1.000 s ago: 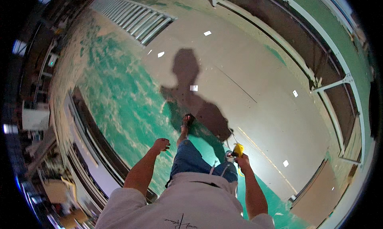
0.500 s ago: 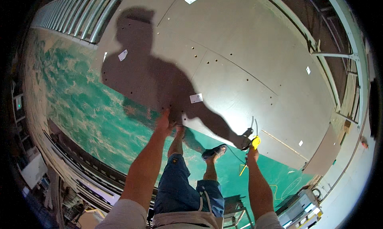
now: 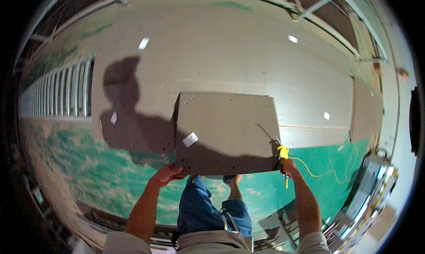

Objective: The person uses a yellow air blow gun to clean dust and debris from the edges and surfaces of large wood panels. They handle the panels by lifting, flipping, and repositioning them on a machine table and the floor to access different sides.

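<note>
One grey panel (image 3: 228, 132) is held up above the green floor (image 3: 88, 174); its lower left edge is gripped by the left hand (image 3: 166, 174); its lower right corner is met by the right hand (image 3: 287, 163), which is closed around one yellow tool (image 3: 283, 152); one yellow cord (image 3: 318, 172) trails right of the panel; beyond the panel's top edge, wide grey sheeting (image 3: 221, 55) lies open; one metal ladder (image 3: 57, 92) lies far left of the panel.

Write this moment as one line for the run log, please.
left hand: grips near edge of grey panel | right hand: at panel's right corner, holds yellow tool | panel: raised above green floor
</note>
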`<move>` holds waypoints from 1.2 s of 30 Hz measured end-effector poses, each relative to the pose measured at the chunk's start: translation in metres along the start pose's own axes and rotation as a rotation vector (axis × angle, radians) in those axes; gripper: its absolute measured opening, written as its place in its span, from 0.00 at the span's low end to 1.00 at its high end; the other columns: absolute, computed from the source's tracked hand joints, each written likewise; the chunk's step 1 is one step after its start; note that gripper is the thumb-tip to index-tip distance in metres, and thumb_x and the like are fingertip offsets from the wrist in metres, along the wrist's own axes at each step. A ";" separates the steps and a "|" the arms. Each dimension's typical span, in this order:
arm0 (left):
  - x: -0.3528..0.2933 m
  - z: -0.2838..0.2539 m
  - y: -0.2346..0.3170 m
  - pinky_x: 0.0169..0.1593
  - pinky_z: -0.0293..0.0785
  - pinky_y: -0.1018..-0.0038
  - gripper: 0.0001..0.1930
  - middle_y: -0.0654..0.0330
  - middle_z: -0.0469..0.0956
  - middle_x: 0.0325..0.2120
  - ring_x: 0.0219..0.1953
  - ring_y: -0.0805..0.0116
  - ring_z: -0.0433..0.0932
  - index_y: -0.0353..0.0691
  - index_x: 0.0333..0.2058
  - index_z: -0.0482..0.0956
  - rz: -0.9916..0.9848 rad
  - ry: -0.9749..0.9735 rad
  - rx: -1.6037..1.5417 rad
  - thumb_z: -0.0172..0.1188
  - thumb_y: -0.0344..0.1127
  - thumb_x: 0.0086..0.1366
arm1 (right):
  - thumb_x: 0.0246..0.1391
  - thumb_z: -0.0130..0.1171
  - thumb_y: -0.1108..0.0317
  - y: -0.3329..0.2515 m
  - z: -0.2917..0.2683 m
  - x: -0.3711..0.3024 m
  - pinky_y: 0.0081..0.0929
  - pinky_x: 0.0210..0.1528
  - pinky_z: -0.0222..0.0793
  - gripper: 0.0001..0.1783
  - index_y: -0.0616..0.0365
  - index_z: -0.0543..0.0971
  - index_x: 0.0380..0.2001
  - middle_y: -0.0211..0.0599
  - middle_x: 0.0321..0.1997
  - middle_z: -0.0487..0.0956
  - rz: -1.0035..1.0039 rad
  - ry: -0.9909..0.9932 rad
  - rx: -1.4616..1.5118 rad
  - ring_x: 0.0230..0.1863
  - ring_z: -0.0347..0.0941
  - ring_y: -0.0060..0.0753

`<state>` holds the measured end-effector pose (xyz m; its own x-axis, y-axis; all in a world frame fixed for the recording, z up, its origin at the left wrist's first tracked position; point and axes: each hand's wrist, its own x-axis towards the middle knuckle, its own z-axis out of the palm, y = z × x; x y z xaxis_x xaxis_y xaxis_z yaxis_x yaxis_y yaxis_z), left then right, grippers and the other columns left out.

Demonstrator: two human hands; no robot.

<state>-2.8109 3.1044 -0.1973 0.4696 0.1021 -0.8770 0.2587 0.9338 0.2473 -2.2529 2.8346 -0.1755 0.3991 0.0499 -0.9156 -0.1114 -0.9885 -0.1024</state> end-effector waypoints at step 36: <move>0.305 1.082 -0.096 0.56 0.75 0.60 0.35 0.44 0.82 0.49 0.50 0.55 0.80 0.27 0.56 0.78 0.737 -0.001 1.144 0.46 0.60 0.76 | 0.51 0.61 0.34 0.659 -0.513 -0.089 0.39 0.37 0.77 0.30 0.53 0.87 0.32 0.40 0.28 0.85 -0.098 0.689 0.968 0.31 0.83 0.43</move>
<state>-1.7791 2.6743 -0.0421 0.8022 0.4488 -0.3937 0.4989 -0.1416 0.8550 -1.8953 2.1053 0.0382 0.8160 -0.2605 -0.5161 -0.5754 -0.4511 -0.6822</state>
